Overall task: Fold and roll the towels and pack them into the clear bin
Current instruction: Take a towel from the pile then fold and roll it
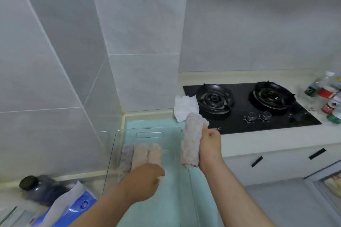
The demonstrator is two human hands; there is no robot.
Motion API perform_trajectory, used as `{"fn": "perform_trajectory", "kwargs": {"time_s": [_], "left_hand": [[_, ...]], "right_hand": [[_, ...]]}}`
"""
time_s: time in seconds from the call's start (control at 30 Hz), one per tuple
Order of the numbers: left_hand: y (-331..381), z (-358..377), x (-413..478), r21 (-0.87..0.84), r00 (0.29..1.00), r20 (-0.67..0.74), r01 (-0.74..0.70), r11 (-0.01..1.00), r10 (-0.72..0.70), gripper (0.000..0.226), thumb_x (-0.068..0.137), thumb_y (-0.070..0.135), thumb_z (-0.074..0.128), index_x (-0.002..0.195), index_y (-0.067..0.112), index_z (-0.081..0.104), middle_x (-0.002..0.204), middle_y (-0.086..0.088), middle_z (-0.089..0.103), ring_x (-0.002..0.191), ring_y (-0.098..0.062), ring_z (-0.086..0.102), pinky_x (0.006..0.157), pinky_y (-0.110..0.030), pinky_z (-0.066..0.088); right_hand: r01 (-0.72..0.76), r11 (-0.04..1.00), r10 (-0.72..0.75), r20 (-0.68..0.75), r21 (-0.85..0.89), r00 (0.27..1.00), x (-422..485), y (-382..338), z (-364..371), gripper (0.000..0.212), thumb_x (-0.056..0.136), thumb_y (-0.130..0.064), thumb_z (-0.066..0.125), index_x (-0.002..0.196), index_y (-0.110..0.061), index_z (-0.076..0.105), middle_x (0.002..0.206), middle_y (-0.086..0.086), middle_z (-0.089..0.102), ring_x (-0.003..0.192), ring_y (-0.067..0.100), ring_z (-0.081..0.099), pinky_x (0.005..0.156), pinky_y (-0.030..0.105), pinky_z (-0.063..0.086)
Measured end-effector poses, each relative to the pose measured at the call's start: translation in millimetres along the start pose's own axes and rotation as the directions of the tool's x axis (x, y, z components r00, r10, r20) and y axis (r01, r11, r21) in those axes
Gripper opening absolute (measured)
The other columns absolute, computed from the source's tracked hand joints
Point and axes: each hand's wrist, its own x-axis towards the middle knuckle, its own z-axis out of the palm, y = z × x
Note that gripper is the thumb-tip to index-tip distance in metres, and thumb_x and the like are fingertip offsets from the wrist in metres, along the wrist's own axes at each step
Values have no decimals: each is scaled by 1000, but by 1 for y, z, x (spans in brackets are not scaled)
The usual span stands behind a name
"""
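Note:
The clear bin stands on a pale green mat on the counter. Three rolled towels lie side by side against its left wall: a greyish roll, a beige roll and a pink roll. My left hand reaches into the bin and rests on the near ends of the beige and pink rolls, fingers curled; whether it grips them is unclear. My right hand holds a fluffy pinkish rolled towel upright above the bin's right edge.
A black two-burner gas hob sits to the right, a crumpled white paper at its left corner. Bottles and cans crowd the far right. A dark jar and a blue-white packet lie at the lower left. A tiled wall rises behind.

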Motion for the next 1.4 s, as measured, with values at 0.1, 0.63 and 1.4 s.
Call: {"fn": "perform_trajectory", "kwargs": {"time_s": [0.1, 0.63, 1.4], "left_hand": [[-21, 9, 36, 337, 981, 177, -137, 931, 80, 44, 90, 25, 37, 131, 17, 52, 145, -4, 43, 139, -28, 33, 114, -41, 25], [-66, 5, 56, 496, 939, 323, -62, 866, -118, 54, 100, 43, 25, 151, 26, 22, 162, 0, 8, 149, -23, -3, 118, -47, -5], [-74, 11, 55, 447, 931, 337, -26, 894, -141, 48, 102, 42, 23, 147, 30, 32, 162, 0, 6, 148, -23, -11, 115, -47, -14]], "right_hand": [[10, 997, -10, -3, -72, 1000, 5, -1, -7, 27, 96, -31, 44, 73, -17, 45, 70, -2, 48, 63, 15, 44, 57, 29, 40], [-215, 912, 257, 76, -349, 963, 6, 105, 81, 26, 80, 3, 35, 84, -21, 44, 81, 0, 51, 78, 19, 48, 68, 27, 39], [-342, 930, 365, 236, -133, 901, 22, 139, 91, 30, 101, -14, 39, 116, -7, 65, 102, 4, 71, 93, 25, 65, 87, 30, 50]]}}
